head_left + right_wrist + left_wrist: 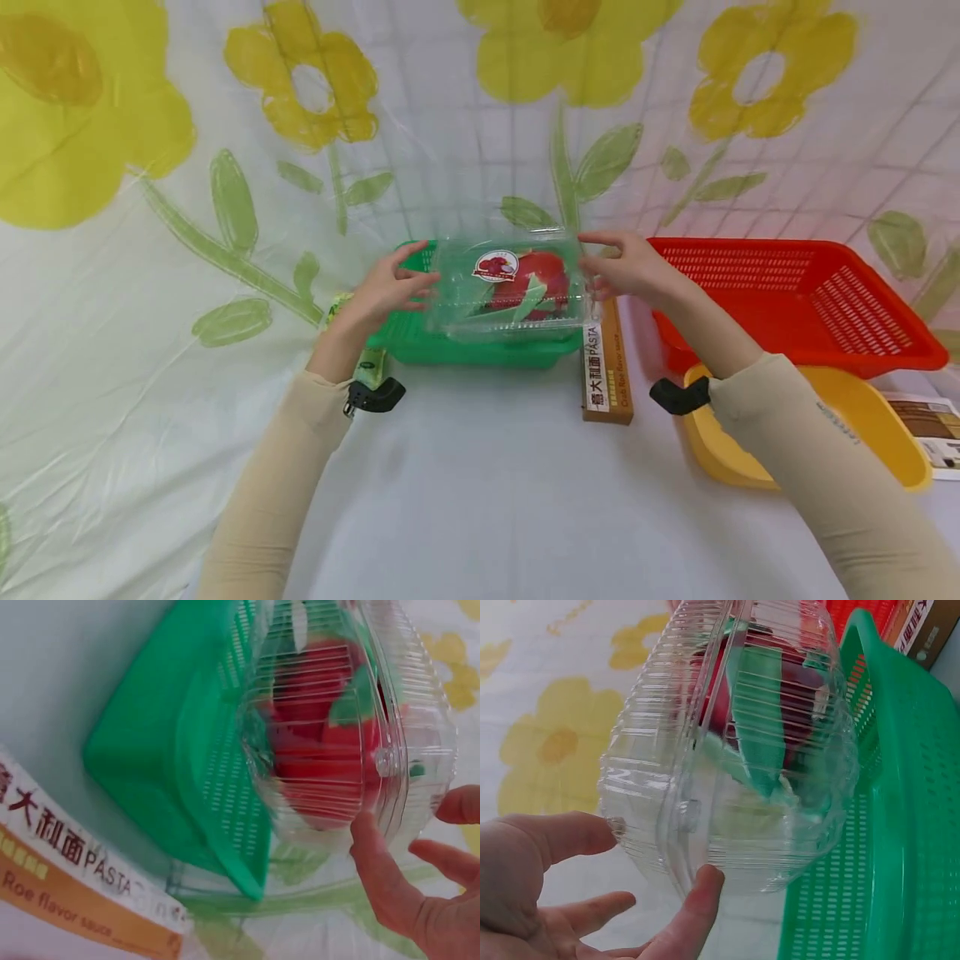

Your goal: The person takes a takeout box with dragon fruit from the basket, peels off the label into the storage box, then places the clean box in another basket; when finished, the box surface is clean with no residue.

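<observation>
A clear plastic clamshell box (465, 304) with a round label sits between both hands, over the green basket (480, 354). Inside it lies a red fruit with green scales (551, 279), which looks like a dragon fruit. At the box's left end, my left hand (390, 287) holds the rim with thumb and fingertips. My right hand (626, 265) grips the opposite end the same way. In the left wrist view, the box (652, 780) appears tilted beside the basket (915, 765). The right wrist view shows fingertips (371, 847) against the box's ribbed side.
Right of the green basket lies a pasta box (607, 367). Farther right stand a red basket (795, 308) and a yellow bin (720, 442), with a brown-and-white package (930, 429) beside them. A green packet (371, 367) peeks out near the left wrist. Behind hangs a flowered curtain (450, 150).
</observation>
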`<state>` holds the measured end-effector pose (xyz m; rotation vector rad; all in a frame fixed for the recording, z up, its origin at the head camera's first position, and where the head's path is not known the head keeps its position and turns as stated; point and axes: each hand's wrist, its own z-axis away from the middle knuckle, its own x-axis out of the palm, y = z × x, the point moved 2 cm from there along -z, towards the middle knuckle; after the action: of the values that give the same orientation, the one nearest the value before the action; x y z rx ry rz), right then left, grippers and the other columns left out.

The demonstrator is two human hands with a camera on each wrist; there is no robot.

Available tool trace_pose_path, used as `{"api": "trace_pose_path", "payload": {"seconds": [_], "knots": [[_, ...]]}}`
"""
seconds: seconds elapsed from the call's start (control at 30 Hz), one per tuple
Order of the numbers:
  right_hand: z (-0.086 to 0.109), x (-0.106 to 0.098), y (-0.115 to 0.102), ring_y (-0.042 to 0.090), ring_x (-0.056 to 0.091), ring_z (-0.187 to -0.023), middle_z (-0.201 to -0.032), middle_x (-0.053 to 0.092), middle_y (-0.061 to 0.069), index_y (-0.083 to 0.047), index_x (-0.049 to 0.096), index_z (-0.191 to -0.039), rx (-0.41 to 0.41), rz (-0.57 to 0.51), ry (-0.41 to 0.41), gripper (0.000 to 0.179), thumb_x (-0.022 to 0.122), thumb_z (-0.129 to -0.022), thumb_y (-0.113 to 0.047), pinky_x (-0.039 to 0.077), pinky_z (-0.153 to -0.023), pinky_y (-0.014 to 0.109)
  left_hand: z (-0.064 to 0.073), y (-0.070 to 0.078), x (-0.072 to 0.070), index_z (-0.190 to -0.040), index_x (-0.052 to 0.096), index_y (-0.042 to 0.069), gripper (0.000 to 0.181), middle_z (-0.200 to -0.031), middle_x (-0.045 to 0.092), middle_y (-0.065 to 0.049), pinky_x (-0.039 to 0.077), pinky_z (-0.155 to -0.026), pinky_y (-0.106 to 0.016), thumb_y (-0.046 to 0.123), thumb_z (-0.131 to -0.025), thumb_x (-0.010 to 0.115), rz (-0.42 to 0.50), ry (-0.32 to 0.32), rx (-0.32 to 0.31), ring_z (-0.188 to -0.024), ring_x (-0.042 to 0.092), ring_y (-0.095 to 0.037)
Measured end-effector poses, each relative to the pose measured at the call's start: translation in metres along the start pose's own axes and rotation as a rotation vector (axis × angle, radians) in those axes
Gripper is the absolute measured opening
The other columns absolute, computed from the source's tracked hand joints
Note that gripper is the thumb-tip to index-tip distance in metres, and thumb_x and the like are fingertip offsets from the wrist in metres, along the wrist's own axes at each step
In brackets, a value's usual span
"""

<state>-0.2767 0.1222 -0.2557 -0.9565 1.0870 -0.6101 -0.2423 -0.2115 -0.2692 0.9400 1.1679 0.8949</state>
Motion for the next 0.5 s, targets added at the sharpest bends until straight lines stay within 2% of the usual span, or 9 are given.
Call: {"api": "trace_pose_path", "payload": {"seconds": [0.1,0.23,0.37,0.5], "knots": [[0.015,-0.004,0.006,0.024,0.064,-0.084,-0.131,0.055,0.024,-0.015,0.038,-0.153,-0.023,-0.003,-0.004,0.057,0.058,-0.100,-0.022,0.058,-0.074,0.030,0.010,0.002,0.008,-0.158,0.025,0.021,0.067,-0.137,0.053,-0.024,0.054,-0.091,-0.044,0.017,-0.100,0.059,-0.014,-0.018,0.014,-0.115,0.058,-0.037],[0.033,-0.009,0.014,0.027,0.066,-0.087,-0.127,0.057,0.025,-0.017,0.039,-0.152,-0.032,0.008,0.017,0.059,0.062,-0.098,-0.025,0.058,-0.076,0.031,0.023,0.004,0.018,-0.158,0.025,0.020,0.067,-0.136,0.052,-0.025,0.054,-0.090,-0.045,0.017,-0.100,0.059,-0.009,-0.046,0.062,-0.111,0.061,-0.037],[0.052,-0.012,0.024,0.031,0.062,-0.101,-0.129,0.055,0.021,-0.021,0.039,-0.152,-0.037,0.066,0.035,0.061,0.063,-0.097,-0.031,0.058,-0.080,0.037,0.035,0.000,0.028,-0.157,0.026,0.022,0.068,-0.132,0.050,-0.023,0.055,-0.088,-0.043,0.018,-0.099,0.060,-0.001,-0.102,0.092,-0.102,0.063,-0.032],[0.074,-0.012,0.035,0.035,0.053,-0.113,-0.135,0.050,0.019,-0.021,0.040,-0.151,-0.050,0.107,0.040,0.061,0.064,-0.096,-0.031,0.058,-0.078,0.040,0.046,-0.008,0.039,-0.157,0.027,0.026,0.068,-0.130,0.047,-0.021,0.056,-0.087,-0.043,0.019,-0.098,0.061,0.015,-0.160,0.090,-0.099,0.063,-0.026]]}}
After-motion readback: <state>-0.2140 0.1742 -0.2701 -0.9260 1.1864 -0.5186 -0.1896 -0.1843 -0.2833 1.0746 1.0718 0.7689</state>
